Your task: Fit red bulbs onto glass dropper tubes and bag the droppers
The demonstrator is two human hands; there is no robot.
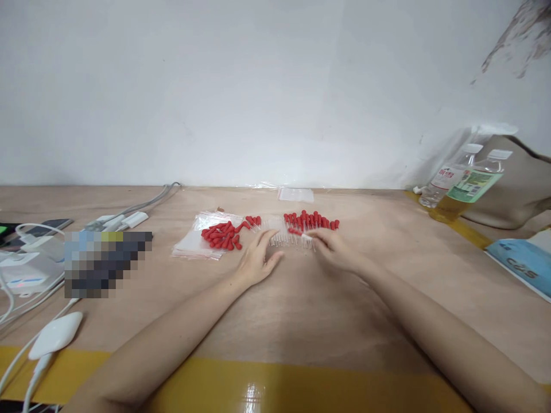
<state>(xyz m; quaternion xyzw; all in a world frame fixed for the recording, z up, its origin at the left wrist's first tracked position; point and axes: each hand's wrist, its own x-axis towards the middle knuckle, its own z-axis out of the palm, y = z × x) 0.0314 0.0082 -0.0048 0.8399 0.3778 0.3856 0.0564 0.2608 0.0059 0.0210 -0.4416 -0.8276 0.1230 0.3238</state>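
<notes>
My left hand (pixel 257 259) rests on the table with its thumb spread from its fingers, beside a row of clear thin glass tubes (pixel 282 238). My right hand (pixel 333 246) is closed in a pinch around a dropper (pixel 296 232) with a red bulb, pointing left over the tubes; its far end is hidden by the fingers. Behind that hand lies a row of droppers with red bulbs (pixel 314 219). Left of my left hand, a heap of loose red rubber bulbs (pixel 221 235) sits partly on a stack of clear plastic bags (pixel 189 244).
A flat clear bag (pixel 296 195) lies near the wall. Two bottles, one with a green label (pixel 469 186), lean against a beige bag (pixel 516 183) at right, near a blue packet (pixel 523 261). Chargers (pixel 30 272), cables and a white puck-shaped device (pixel 57 334) lie at left.
</notes>
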